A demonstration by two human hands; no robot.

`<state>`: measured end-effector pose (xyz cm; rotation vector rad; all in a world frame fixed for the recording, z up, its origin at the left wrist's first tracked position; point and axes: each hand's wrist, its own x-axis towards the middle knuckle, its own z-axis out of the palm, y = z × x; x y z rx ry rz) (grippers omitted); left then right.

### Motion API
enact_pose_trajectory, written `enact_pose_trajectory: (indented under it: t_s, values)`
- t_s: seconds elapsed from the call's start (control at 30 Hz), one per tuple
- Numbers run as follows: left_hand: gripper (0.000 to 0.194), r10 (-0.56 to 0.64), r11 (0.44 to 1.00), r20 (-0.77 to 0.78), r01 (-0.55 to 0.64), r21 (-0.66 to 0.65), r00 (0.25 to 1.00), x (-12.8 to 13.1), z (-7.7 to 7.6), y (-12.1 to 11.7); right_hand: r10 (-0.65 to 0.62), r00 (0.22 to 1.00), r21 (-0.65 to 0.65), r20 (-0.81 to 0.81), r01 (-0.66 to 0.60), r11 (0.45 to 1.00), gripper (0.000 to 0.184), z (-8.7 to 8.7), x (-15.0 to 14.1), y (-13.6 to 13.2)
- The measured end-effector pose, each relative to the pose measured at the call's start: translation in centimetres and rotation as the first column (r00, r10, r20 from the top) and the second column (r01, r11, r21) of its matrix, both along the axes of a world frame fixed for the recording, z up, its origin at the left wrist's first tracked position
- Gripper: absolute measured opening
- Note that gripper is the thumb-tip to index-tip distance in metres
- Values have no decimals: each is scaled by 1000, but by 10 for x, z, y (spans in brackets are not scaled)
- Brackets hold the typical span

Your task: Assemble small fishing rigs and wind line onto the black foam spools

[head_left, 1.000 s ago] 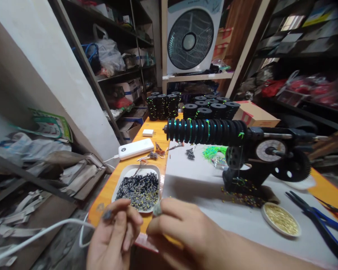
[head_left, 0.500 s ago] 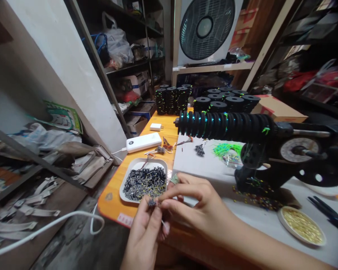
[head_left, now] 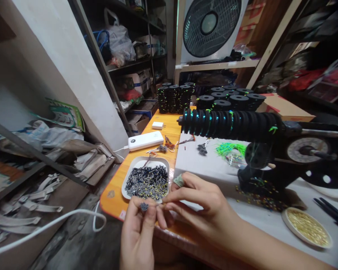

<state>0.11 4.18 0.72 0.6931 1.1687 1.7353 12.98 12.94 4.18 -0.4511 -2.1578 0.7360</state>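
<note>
Between the thumb and forefinger of my left hand (head_left: 139, 228) is a small cluster of dark grey bead-like pieces (head_left: 144, 206). My right hand (head_left: 205, 200) is just to the right, its thumb and forefinger pinched together near the left fingertips. Whatever sits in that pinch is too small to make out. A greenish wrap (head_left: 178, 180) covers one right fingertip. Right behind the hands, a white tray (head_left: 125, 192) holds many small black, grey and yellow pieces (head_left: 148, 182). Similar grey clusters (head_left: 202, 149) lie farther back on the white surface.
A black machine (head_left: 259, 153) with a ringed shaft (head_left: 231, 123) stands at right. Beside it are a dish of gold pieces (head_left: 308, 227) and dark scissors (head_left: 331, 212). A white power bank (head_left: 145, 141), a charger plug (head_left: 157, 125) and black spools (head_left: 174, 99) are on the orange table (head_left: 112, 200).
My left hand has moved slightly left with the grey cluster, which shows more fully now. The fingertips of both hands are a little farther apart. The whole view has shifted slightly.
</note>
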Motion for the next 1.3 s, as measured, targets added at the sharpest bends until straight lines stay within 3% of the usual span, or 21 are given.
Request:
enact_pose_trajectory:
  t_s: [0.27,0.53,0.77,1.03,1.17,1.23,1.3]
  values:
    - [29,-116,991,172,125,-39,978,-6,5,-7,-68,993,134,95,55,989,16,-1,-1,-2]
    - [30,-136,988,149,145,-55,980,-5,4,-7,-80,994,145,78,68,987,17,-1,-2,-3]
    - [32,-143,986,182,156,-58,973,-4,5,-5,-58,997,119,49,52,992,14,-1,-2,-4]
    - [39,-165,967,214,201,-159,963,-2,3,-4,12,1000,-41,-16,-13,999,13,-2,-2,-6]
    - [31,-98,989,140,112,-92,985,1,-1,-2,0,999,-60,34,2,998,10,-2,-4,-10]
    - [23,0,999,75,-3,37,997,0,0,1,35,998,-55,59,-31,998,6,-2,-4,-10]
    - [18,129,975,36,-133,177,991,-7,4,5,37,998,-42,56,-35,998,4,-1,-4,-9]
